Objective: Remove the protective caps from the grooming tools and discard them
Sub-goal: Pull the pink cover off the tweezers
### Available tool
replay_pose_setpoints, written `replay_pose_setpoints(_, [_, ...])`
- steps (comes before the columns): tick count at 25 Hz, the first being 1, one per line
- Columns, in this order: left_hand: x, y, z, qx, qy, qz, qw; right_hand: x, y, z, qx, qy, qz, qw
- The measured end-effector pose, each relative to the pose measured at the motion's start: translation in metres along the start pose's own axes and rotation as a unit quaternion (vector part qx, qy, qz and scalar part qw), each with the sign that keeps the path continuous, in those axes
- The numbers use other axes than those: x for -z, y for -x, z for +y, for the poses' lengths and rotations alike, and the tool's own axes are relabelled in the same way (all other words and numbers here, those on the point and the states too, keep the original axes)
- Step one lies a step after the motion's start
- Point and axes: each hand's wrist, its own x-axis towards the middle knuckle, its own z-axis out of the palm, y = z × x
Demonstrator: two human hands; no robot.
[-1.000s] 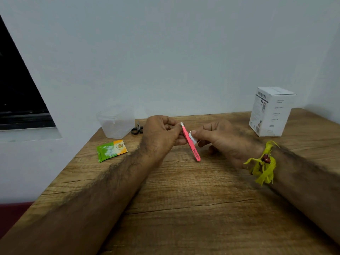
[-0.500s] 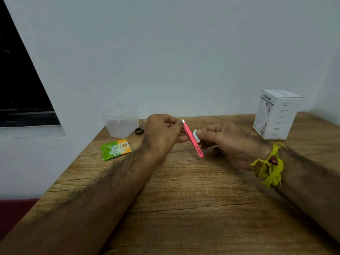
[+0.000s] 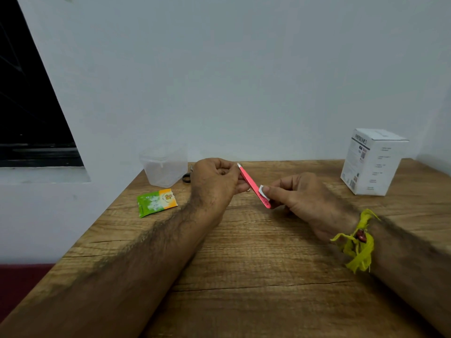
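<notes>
Two bare hands meet over a wooden table [image 3: 244,276], both busy with one pair of pink tweezers [image 3: 252,185]. The left hand [image 3: 214,184] has its fingers curled round the upper part of the tweezers, gripping them so that the pale metal tip points up and away toward the wall while the rounded end slants down toward the person. The right hand [image 3: 300,201] pinches a small white cap [image 3: 263,191] between thumb and forefinger; the cap lies against the lower half of the tweezers, touching the pink shaft just above its printed end, and whether it is free of the tool cannot be told. A yellow cloth band [image 3: 357,245] with a red bead is tied round the right wrist. Behind the left hand a clear plastic container [image 3: 163,167] stands near the wall, with a small dark tool [image 3: 186,178] just beside it, mostly hidden by the hand. A green and orange sachet [image 3: 156,202] lies flat to the left of the left forearm. A white printed box [image 3: 373,162] stands upright at the far right of the table, well apart from the hands.
</notes>
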Motion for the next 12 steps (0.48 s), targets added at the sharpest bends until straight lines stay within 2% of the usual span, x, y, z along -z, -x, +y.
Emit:
replay_pose_setpoints(4, [0.0007, -0.0011, -0.0008, -0.006, 0.003, 0.007, 1.0, 0.0019, -0.0024, 0.0006, -0.021, 0.031, -0.006, 0.999])
replay_pose_setpoints(8, [0.0001, 0.0013, -0.0028, -0.01, -0.001, -0.02, 1.0, 0.0007, 0.0014, -0.0014, -0.004, 0.001, -0.006, 1.0])
replay_pose_setpoints(12, [0.0043, -0.001, -0.0038, -0.004, 0.025, -0.04, 0.999, 0.0024, -0.0007, -0.0008, 0.004, -0.039, 0.051, 0.998])
